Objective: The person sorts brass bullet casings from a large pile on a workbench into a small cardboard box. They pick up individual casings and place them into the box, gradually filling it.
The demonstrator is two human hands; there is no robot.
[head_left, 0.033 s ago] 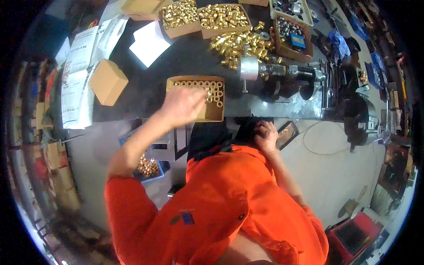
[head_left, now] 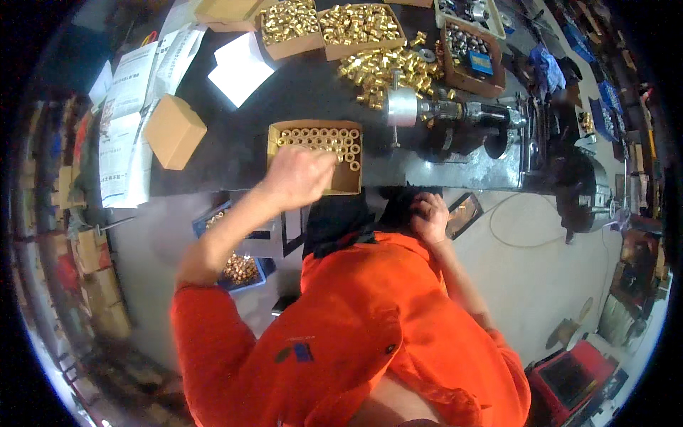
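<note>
My left hand (head_left: pixel 302 174) reaches over a shallow cardboard box (head_left: pixel 274 167) at the table's near edge. Its fingertips are pinched together among brass ring-ended fittings (head_left: pixel 334 134) that stand in rows in the box. A brass-coloured piece shows by the fingertips, but whether they hold it is unclear. The hand covers the box's front left part. My right hand (head_left: pixel 430 217) rests on my dark-trousered thigh below the table edge, fingers loosely bent and slightly apart, with nothing seen in it.
Boxes of brass fittings (head_left: pixel 361 28) and a loose heap (head_left: pixel 388 75) lie at the back. Right of the box is a machine with a round metal head (head_left: pixel 402 109). A closed carton (head_left: pixel 174 133) and printed papers (head_left: pixel 126 135) lie left. Blue bins (head_left: pixel 242 272) stand below.
My left hand has moved slightly right and lower over the box, still pinched. My right hand stays on the thigh.
</note>
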